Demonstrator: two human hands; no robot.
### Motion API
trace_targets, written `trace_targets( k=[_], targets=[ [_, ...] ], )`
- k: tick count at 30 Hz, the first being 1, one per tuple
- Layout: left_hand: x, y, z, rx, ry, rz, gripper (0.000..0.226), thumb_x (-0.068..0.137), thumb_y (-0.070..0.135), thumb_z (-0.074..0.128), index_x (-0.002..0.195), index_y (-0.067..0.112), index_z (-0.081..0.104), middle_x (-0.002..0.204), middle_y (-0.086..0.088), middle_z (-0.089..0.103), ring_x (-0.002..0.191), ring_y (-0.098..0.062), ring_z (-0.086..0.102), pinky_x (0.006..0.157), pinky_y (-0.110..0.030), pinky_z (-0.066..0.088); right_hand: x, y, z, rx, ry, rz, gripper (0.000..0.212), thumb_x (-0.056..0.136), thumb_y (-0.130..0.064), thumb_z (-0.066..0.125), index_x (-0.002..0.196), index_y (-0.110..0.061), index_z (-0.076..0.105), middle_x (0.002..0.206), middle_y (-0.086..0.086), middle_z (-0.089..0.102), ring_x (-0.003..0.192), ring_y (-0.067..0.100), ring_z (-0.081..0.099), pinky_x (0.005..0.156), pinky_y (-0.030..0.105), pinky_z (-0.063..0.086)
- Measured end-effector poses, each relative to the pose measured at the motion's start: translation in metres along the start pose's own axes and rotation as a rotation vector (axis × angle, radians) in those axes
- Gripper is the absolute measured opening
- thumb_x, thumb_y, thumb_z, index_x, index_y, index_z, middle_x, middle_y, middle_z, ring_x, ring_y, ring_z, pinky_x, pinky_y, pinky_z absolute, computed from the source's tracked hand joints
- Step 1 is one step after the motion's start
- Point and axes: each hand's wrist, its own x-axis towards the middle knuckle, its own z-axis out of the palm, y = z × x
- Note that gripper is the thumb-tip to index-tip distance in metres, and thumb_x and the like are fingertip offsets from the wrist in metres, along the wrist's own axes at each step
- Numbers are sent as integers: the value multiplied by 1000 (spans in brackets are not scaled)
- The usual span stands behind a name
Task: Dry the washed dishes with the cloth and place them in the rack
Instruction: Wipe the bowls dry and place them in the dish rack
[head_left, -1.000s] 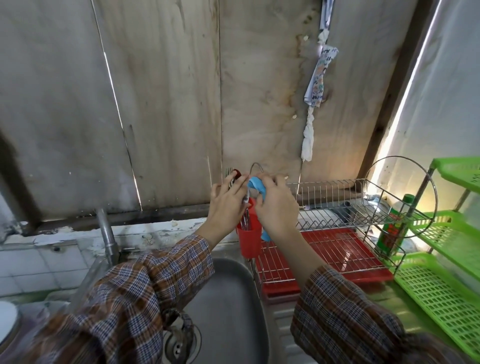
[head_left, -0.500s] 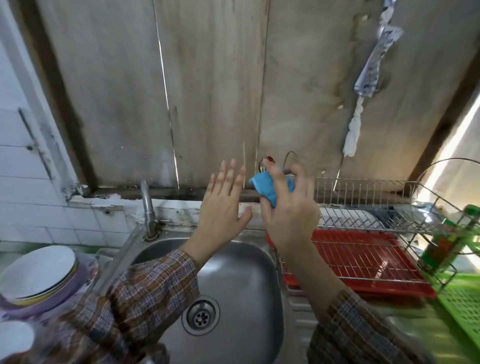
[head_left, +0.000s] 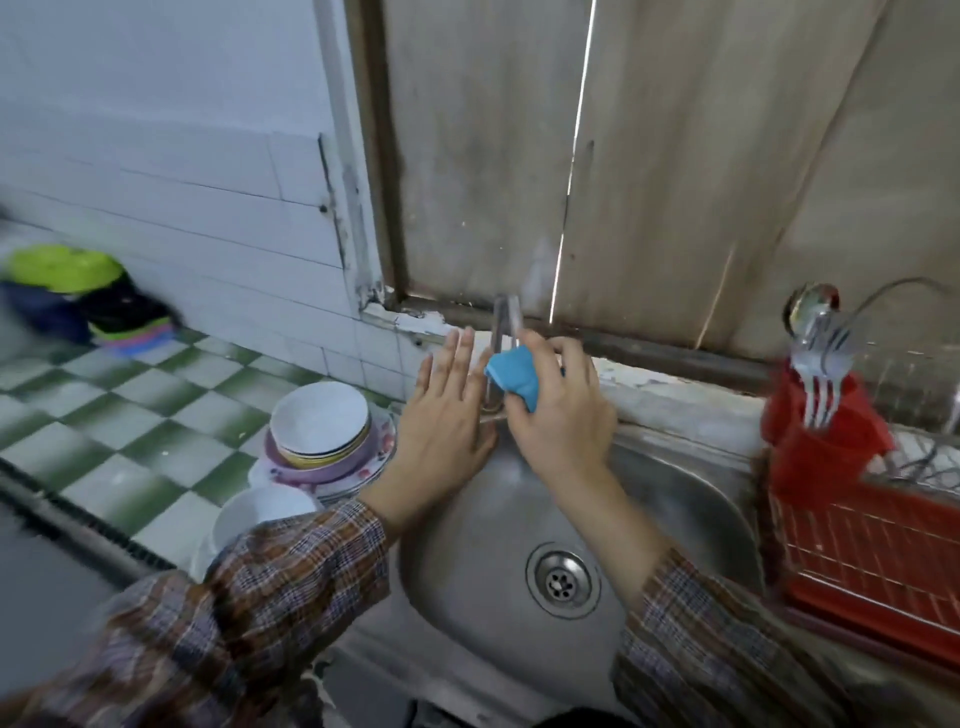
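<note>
View: head, the only view; edges blurred.
Left hand (head_left: 447, 415): fingers straight and close together, palm turned to the right, holds nothing; it hangs over the back left of the sink (head_left: 467, 545), just beside the right hand. Contact with anything: cannot tell.
Right hand (head_left: 563, 415): fingers curled, thumb and fingers clamped on the blue cloth (head_left: 511, 376), which is bunched up in front of the tap (head_left: 505, 327).
Bowl stack (head_left: 322, 431): white bowl on top, coloured bowls and a flowered plate under it, on the checkered table (head_left: 130, 415) just left of the sink.
White bowl (head_left: 260, 517): nearer the camera, partly hidden by the left plaid sleeve (head_left: 270, 597).
Rack (head_left: 872, 545): red tray under wire, right of the sink.
Cutlery holder (head_left: 815, 447): red, at the rack's left end; forks and a spoon (head_left: 821, 358) stand upright in it.
Far left: green bowl (head_left: 62, 267) on a dark pile, blurred.
</note>
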Motion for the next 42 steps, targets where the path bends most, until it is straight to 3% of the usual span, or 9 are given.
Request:
trace_targets(
  k=[4, 5, 9, 13, 19, 25, 28, 31, 42],
  targets=[
    [-24, -60, 3, 66, -127, -77, 78, 93, 31, 47, 153, 5, 4, 161, -15, -2, 149, -30, -4, 122, -45, 3, -1, -39, 53, 32, -109, -4, 61, 62, -18, 81, 121, -18, 62, 107, 8, 60, 94, 29, 62, 60, 32, 49],
    [-29, -75, 4, 60, -156, -92, 75, 93, 30, 44, 153, 4, 7, 161, -16, 0, 150, -30, -2, 122, -45, 4, -2, -47, 65, 45, -148, -3, 60, 65, -19, 80, 122, -19, 62, 108, 7, 60, 96, 29, 61, 61, 33, 49],
    [-45, -135, 20, 26, -254, -97, 57, 89, 30, 38, 133, -2, 51, 145, -23, 44, 136, -38, 41, 107, -54, 35, -6, -74, 114, 95, -270, -17, 56, 68, -18, 79, 121, -19, 62, 109, 6, 61, 99, 29, 61, 66, 35, 51],
    [-54, -186, 43, 39, -423, -117, 55, 97, 19, 42, 149, 6, 30, 161, -14, 11, 150, -28, 8, 120, -41, 6, -8, -91, 158, 101, -450, -27, 53, 76, -16, 72, 126, -22, 58, 118, 1, 59, 107, 25, 57, 78, 35, 48],
    [-59, -251, 82, -35, -662, -60, 55, 95, 15, 52, 148, 13, 36, 160, -9, 21, 149, -22, 15, 118, -36, 11, -2, -105, 216, 46, -729, 13, 55, 87, -20, 62, 139, -29, 47, 139, -6, 49, 126, 19, 48, 96, 32, 41],
    [-51, -284, 106, -74, -756, 1, 48, 91, 20, 53, 138, 19, 48, 134, -2, 56, 125, -22, 49, 111, -38, 23, 6, -114, 262, -68, -995, -24, 50, 83, -24, 63, 131, -32, 54, 130, -5, 57, 117, 24, 55, 93, 37, 45],
    [-46, -289, 111, -39, -829, 76, 30, 89, 23, 54, 118, 17, 59, 116, -4, 67, 108, -23, 59, 106, -36, 28, 6, -116, 275, -91, -1063, -48, 40, 77, -29, 65, 116, -32, 59, 113, 0, 65, 105, 29, 60, 84, 37, 47],
    [-43, -290, 113, 50, -852, 162, 19, 90, 21, 53, 103, 13, 64, 104, -8, 70, 94, -27, 60, 97, -31, 34, 8, -113, 284, -95, -1110, -38, 38, 78, -34, 66, 114, -29, 57, 109, 5, 66, 102, 31, 59, 79, 34, 42],
    [-49, -291, 116, 169, -733, 156, 29, 92, 35, 53, 112, 19, 66, 103, -5, 71, 98, -27, 62, 103, -30, 31, 2, -110, 289, -30, -1103, -23, 40, 79, -36, 68, 116, -28, 56, 109, 2, 65, 98, 25, 59, 72, 29, 38]
  ],
)
